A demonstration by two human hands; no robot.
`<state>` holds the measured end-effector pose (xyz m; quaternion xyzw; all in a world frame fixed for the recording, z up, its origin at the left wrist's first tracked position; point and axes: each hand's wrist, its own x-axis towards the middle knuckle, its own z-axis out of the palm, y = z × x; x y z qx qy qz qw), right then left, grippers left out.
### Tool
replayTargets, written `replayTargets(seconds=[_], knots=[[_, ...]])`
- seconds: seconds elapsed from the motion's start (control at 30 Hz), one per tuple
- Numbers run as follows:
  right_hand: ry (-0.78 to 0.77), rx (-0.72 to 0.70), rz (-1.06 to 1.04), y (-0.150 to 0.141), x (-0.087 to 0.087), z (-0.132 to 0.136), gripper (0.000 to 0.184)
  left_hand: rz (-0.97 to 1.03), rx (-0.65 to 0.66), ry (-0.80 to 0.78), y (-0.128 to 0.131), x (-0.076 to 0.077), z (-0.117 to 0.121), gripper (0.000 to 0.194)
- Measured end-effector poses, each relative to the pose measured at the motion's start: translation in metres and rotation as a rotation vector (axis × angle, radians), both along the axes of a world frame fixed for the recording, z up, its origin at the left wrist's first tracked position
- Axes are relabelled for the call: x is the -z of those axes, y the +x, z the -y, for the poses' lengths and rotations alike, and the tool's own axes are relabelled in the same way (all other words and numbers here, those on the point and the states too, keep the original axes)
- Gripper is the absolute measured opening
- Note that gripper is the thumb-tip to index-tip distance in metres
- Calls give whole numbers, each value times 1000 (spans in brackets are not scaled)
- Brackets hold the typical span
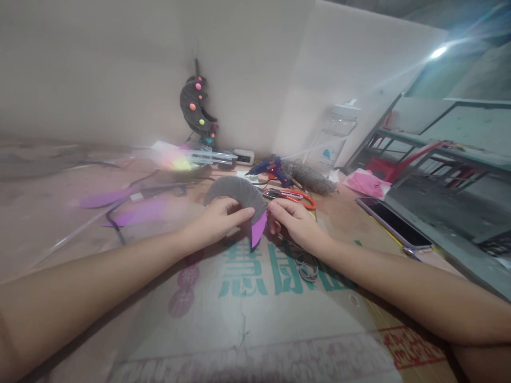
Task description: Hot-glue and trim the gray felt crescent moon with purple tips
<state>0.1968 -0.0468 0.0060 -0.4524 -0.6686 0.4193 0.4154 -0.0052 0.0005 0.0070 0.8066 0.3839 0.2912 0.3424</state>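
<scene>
A crescent-shaped piece, wrapped in grey yarn with a bare purple tip at its lower right, lies on the cardboard-covered table. My left hand grips the crescent's inner edge, fingers curled over the wrapped part. My right hand is closed just right of the purple tip, fingers pinched at the yarn end. Grey yarn strands trail beneath my right wrist.
Orange-handled scissors, a blue glue gun and a bundle of grey yarn lie behind my hands. A finished decorated crescent leans on the wall. Purple cut-outs lie left; a phone and a plastic jug sit right.
</scene>
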Motion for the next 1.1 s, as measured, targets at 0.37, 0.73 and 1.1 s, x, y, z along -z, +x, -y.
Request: replayTargets(seconds=[0.37,0.73,1.1], knots=[[25,33,108,-2,-6,2,42,-91,-8,49,0,0,0,50],[-9,2,14,1,0,0,46,15,-2,-44,0,1,0,46],[-9,-16,-59,1,1,-1,36,-10,-3,-37,0,0,0,46]])
